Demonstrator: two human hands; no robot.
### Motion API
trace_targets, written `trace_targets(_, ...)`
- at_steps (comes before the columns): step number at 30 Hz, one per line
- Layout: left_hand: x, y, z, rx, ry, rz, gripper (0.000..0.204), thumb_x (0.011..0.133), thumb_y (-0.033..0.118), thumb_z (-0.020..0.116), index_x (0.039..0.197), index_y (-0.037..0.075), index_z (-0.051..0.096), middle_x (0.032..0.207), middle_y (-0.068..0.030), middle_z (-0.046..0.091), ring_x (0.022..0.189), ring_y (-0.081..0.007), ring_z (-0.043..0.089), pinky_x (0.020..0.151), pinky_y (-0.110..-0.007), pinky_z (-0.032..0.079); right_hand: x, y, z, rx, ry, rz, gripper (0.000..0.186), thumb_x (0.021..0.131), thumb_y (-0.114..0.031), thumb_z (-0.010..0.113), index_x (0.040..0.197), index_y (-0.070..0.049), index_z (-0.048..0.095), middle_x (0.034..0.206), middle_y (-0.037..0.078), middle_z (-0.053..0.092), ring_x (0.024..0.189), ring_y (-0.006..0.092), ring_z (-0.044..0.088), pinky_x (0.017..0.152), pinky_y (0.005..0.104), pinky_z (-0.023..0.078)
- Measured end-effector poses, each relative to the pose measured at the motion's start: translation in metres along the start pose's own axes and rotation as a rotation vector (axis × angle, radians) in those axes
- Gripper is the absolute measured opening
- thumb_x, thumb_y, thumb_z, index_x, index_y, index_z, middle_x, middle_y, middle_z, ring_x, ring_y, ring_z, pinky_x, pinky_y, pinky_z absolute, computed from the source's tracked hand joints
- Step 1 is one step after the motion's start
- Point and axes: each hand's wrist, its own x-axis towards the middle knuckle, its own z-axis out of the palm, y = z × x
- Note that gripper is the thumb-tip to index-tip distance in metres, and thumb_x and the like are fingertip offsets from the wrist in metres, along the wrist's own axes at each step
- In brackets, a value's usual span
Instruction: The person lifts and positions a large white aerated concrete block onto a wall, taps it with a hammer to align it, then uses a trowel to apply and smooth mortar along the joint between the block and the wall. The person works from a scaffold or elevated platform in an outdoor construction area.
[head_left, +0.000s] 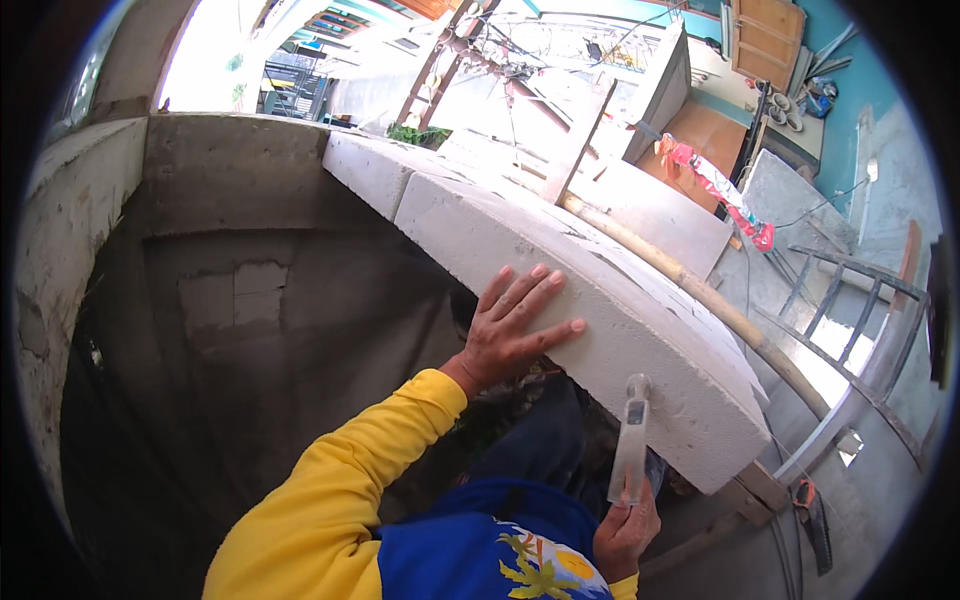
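Pale masonry block (612, 345): we are resting left fingers (536, 298), spread, on its side, presumably for steadiness; right fingers (643, 512) are gripping a hammer-like tool (630, 445) against it.

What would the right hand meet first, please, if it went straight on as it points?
Probably the pale block: the tool in the right hand overlaps it in view, though depth is unclear.

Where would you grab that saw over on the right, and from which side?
I'd take the saw by its orange handle, probably coming from the upper left: the dark blade runs toward the picture's bottom, away from that grip.
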Motion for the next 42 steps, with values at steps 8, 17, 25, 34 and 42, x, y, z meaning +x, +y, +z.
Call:
trace_targets(8,0.005,-0.004,0.002,0.006,-0.018,0.007,0.039,0.091,0.022,0.075,0.125,0.04,0.067,0.146,-0.0134,0.06,0.135,-0.0334,0.059,0.123,-0.051,0.031,-0.02,0.024,0.012,-0.014,0.145,-0.137,0.038,0.106,-0.022,0.056,0.127,0.009,0.057,0.097,0.025,0.072,0.082,0.0422,0.074,0.072,0.0455,0.06)
trace_targets(17,0.007,-0.007,0.004,0.013,-0.017,0.02,0.039,0.092,0.023,0.074,0.126,0.041,0.066,0.147,-0.0122,0.059,0.136,-0.0335,0.058,0.123,-0.052,0.031,-0.017,0.025,0.005,0.189,0.124,-0.089,0.036,0.108,-0.021,0.049,0.121,0.008,0.064,0.103,0.026,0.071,0.086,0.0425,0.071,0.074,0.0463,0.057)
trace_targets(25,0.005,-0.006,0.003,0.018,-0.004,0.004,0.036,0.092,0.024,0.075,0.123,0.039,0.066,0.146,-0.0123,0.06,0.136,-0.0335,0.058,0.123,-0.052,0.03,-0.004,0.01,-0.004,0.122,-0.016,0.056,0.041,0.106,-0.023,0.055,0.129,0.011,0.057,0.104,0.028,0.072,0.089,0.0445,0.074,0.077,0.0461,0.06)
trace_targets(34,0.0,-0.009,0.003,0.012,-0.03,0.0,0.037,0.094,0.023,0.07,0.126,0.041,0.066,0.148,-0.0123,0.059,0.138,-0.0328,0.056,0.122,-0.052,0.031,0.018,-0.001,0.001,0.167,-0.08,-0.016,0.036,0.106,-0.013,0.054,0.134,0.009,0.056,0.116,0.026,0.07,0.093,0.041,0.073,0.08,0.0435,0.06)
trace_targets(42,0.004,-0.012,0.0,-0.042,-0.098,-0.005,0.061,0.088,0.031,0.072,0.144,0.046,0.056,0.16,-0.0093,0.048,0.147,-0.026,0.048,0.126,-0.049,0.025,0.123,-0.107,0.067,0.356,-0.347,-0.4,0.06,0.101,-0.012,0.062,0.154,0.007,0.04,0.106,0.02,0.065,0.073,0.0345,0.067,0.065,0.0419,0.057)
